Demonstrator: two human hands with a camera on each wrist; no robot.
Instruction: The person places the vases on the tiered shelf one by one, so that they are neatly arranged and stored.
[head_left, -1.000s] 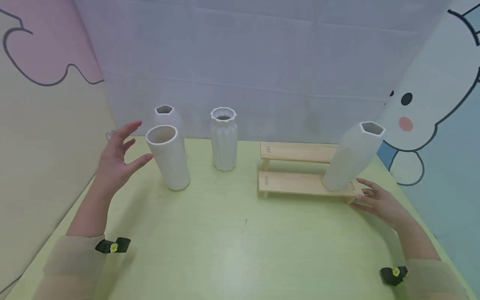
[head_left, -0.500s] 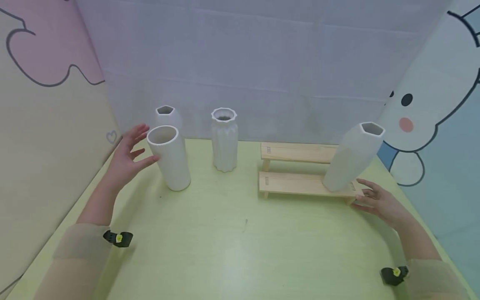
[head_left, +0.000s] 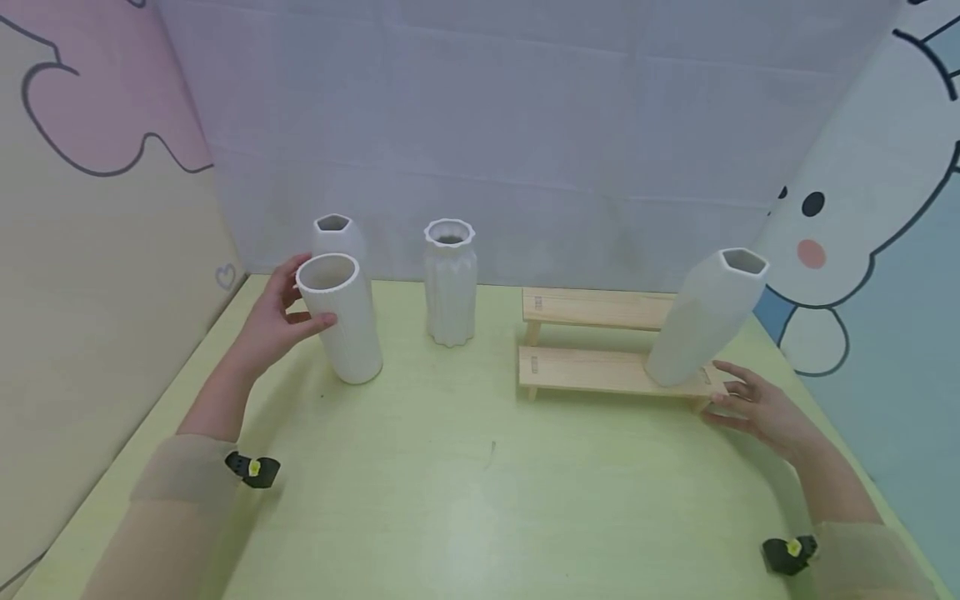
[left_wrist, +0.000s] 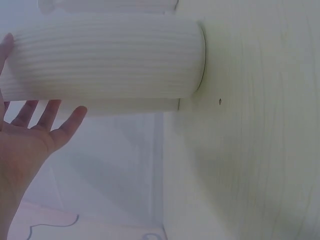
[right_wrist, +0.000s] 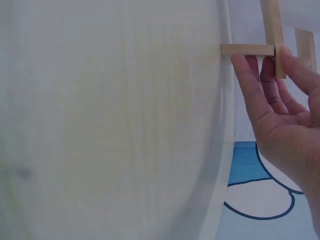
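My left hand [head_left: 273, 329] is around the upper part of a tall ribbed white vase [head_left: 348, 333]. Its thumb lies across the vase's near side, and its straight fingers reach toward the far side, partly hidden. In the left wrist view, several fingertips [left_wrist: 75, 117] show at the ribbed wall's edge. At the right, my right hand [head_left: 761, 412] holds the end of a two-tier wooden stand [head_left: 585, 369]. In the right wrist view the thumb presses the board end [right_wrist: 279, 65] while fingers lie along the leg [right_wrist: 247, 49]. A faceted white vase [head_left: 701, 321] stands on the lower tier's right end.
A fluted white vase [head_left: 451, 287] with a scalloped rim stands mid-back. Another faceted white vase [head_left: 337, 237] is partly hidden behind the ribbed one. The pale green table [head_left: 480, 500] meets a white cloth backdrop [head_left: 487, 125], with cartoon-printed walls at both sides.
My left hand has moved right and slightly forward to the ribbed vase, its thumb now across the near side. The right hand stays at the stand; the vases keep their places.
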